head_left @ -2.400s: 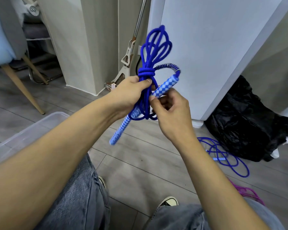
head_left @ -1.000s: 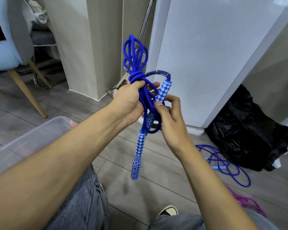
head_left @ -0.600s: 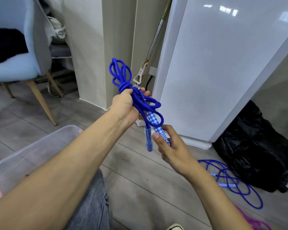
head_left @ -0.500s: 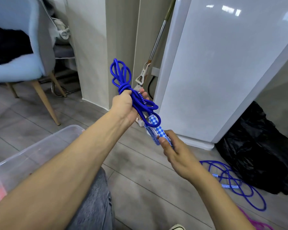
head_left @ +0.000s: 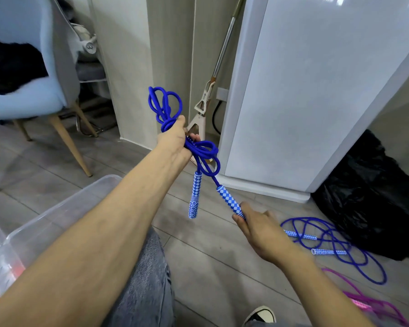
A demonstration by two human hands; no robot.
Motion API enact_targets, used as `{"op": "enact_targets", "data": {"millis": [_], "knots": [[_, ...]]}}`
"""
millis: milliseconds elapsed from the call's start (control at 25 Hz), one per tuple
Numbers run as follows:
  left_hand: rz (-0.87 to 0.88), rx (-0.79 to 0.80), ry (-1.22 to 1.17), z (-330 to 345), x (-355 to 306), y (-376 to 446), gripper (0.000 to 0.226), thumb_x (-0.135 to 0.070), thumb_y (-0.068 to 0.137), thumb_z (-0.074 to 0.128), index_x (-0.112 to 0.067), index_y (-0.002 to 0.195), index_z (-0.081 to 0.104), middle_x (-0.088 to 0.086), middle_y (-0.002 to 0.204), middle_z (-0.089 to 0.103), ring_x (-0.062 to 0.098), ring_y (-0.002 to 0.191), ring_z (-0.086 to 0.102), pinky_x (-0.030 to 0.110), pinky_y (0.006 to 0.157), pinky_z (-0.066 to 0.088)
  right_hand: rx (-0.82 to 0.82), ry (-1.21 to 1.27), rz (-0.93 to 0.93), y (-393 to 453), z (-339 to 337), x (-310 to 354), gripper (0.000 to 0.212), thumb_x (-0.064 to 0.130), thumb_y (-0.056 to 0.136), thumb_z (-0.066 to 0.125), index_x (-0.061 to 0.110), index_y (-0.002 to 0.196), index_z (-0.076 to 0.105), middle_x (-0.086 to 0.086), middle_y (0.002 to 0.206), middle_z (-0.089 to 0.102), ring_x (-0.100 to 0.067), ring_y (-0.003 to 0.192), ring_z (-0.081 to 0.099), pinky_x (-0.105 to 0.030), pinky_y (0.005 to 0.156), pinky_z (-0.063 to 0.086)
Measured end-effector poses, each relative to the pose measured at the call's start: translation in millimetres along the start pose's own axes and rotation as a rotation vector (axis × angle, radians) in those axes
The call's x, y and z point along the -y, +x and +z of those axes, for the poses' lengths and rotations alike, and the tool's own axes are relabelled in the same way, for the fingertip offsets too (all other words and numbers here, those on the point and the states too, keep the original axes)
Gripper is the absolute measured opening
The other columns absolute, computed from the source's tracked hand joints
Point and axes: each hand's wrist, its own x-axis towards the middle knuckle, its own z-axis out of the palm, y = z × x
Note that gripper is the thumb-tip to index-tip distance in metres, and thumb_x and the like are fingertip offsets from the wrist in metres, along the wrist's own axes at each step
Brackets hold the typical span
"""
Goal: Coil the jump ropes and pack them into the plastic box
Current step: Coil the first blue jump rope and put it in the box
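My left hand (head_left: 175, 140) grips a coiled blue jump rope (head_left: 165, 107) at its knotted middle, held up in front of me. Loops stick out above the fist and more hang below it. One blue-and-white checked handle (head_left: 194, 197) dangles free. My right hand (head_left: 257, 228) holds the end of the other checked handle (head_left: 229, 201), stretched down to the right. The clear plastic box (head_left: 57, 208) sits on the floor at lower left, under my left forearm.
A loose blue jump rope (head_left: 335, 249) and a pink rope (head_left: 373, 303) lie on the floor at right, by a black bag (head_left: 368, 192). A white cabinet (head_left: 316, 90), a mop (head_left: 206, 107) and a blue chair (head_left: 28, 90) stand behind.
My right hand has pulled one handle down and to the right, away from the coil. The left hand has stayed on the knotted bundle, and the other handle now hangs free.
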Motion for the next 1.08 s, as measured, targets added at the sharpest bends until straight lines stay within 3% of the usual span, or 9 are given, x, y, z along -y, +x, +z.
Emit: {"op": "enact_targets", "data": {"millis": [240, 360, 440, 520, 640, 760, 840, 960, 1080], "knots": [[-0.027, 0.223, 0.031, 6.8, 15.7, -15.6, 0.017, -0.021, 0.094, 0.067, -0.01, 0.086, 0.058, 0.001, 0.059, 0.049, 0.014, 0.048, 0.046, 0.029, 0.055, 0.051, 0.11, 0.092, 0.081, 7.5, 16.8, -21.9, 0.024, 0.053, 0.103, 0.031, 0.032, 0.095, 0.038, 0.006, 0.087, 0.059, -0.02, 0.085, 0.055, -0.042, 0.098, 0.039], [-0.131, 0.354, 0.082, 12.8, 27.9, -29.7, 0.024, -0.023, 0.094, 0.066, -0.01, 0.076, 0.057, 0.0, 0.061, 0.051, 0.015, 0.055, 0.05, 0.033, 0.062, 0.054, -0.036, 0.225, 0.15, 13.1, 12.3, -15.4, 0.037, 0.06, 0.089, 0.056, 0.039, 0.119, 0.048, 0.013, 0.111, 0.05, -0.011, 0.101, 0.054, -0.038, 0.098, 0.043], [-0.171, 0.392, 0.089, 13.9, 31.4, -35.8, 0.027, -0.024, 0.096, 0.064, -0.01, 0.073, 0.057, 0.0, 0.063, 0.051, 0.014, 0.057, 0.05, 0.032, 0.064, 0.055, -0.124, 0.496, 0.187, 16.9, 0.3, -1.3, 0.062, 0.059, 0.078, 0.071, 0.047, 0.131, 0.042, 0.013, 0.104, 0.05, -0.006, 0.091, 0.054, -0.028, 0.082, 0.046], [-0.193, 0.403, 0.104, 14.9, 33.5, -41.1, 0.027, -0.025, 0.096, 0.062, -0.011, 0.073, 0.057, 0.0, 0.063, 0.051, 0.014, 0.057, 0.051, 0.031, 0.065, 0.056, -0.092, 0.779, 0.133, 21.8, -5.0, 12.3, 0.063, 0.045, 0.079, 0.079, 0.048, 0.131, 0.045, 0.006, 0.083, 0.058, -0.008, 0.071, 0.053, -0.025, 0.068, 0.047], [-0.223, 0.422, 0.108, 14.5, 35.6, -48.0, 0.029, -0.025, 0.097, 0.06, -0.01, 0.073, 0.054, 0.002, 0.062, 0.051, 0.015, 0.056, 0.052, 0.032, 0.066, 0.058, 0.035, 1.019, 0.068, 25.4, 0.5, 27.6, 0.041, 0.029, 0.084, 0.08, 0.031, 0.122, 0.064, 0.01, 0.089, 0.074, -0.003, 0.08, 0.067, -0.023, 0.08, 0.053], [-0.265, 0.453, 0.137, 10.8, 32.3, -51.5, 0.024, -0.026, 0.095, 0.055, -0.008, 0.08, 0.052, 0.006, 0.067, 0.052, 0.021, 0.059, 0.056, 0.039, 0.075, 0.059, 0.092, 0.903, 0.101, 24.5, -0.6, 26.3, 0.011, 0.028, 0.091, 0.071, 0.024, 0.1, 0.073, 0.012, 0.083, 0.073, 0.007, 0.068, 0.064, -0.019, 0.07, 0.05], [-0.277, 0.444, 0.189, 8.4, 31.4, -49.2, 0.023, -0.029, 0.093, 0.051, -0.006, 0.088, 0.05, 0.011, 0.074, 0.056, 0.027, 0.063, 0.061, 0.046, 0.076, 0.059, 0.025, 0.644, 0.191, 23.2, -8.8, 17.6, 0.014, 0.033, 0.093, 0.059, 0.024, 0.094, 0.069, 0.01, 0.072, 0.073, 0.0, 0.06, 0.063, -0.028, 0.066, 0.054], [-0.255, 0.396, 0.371, 6.4, 35.2, -40.9, 0.024, -0.029, 0.097, 0.05, -0.006, 0.103, 0.05, 0.02, 0.093, 0.064, 0.035, 0.078, 0.068, 0.052, 0.073, 0.061, -0.355, 0.289, 0.305, 22.7, -17.4, -0.8, 0.019, 0.035, 0.093, 0.058, 0.037, 0.111, 0.063, 0.004, 0.083, 0.065, -0.023, 0.078, 0.062, -0.035, 0.067, 0.052], [-0.214, 0.334, 0.602, 3.2, 40.2, -37.6, 0.027, -0.031, 0.096, 0.056, -0.01, 0.112, 0.06, 0.017, 0.097, 0.07, 0.033, 0.081, 0.07, 0.047, 0.068, 0.061, -0.627, 0.187, 0.22, 25.4, -22.9, -13.2, 0.053, 0.017, 0.09, 0.069, 0.043, 0.134, 0.056, 0.001, 0.093, 0.052, -0.026, 0.075, 0.058, -0.033, 0.062, 0.047]]}}
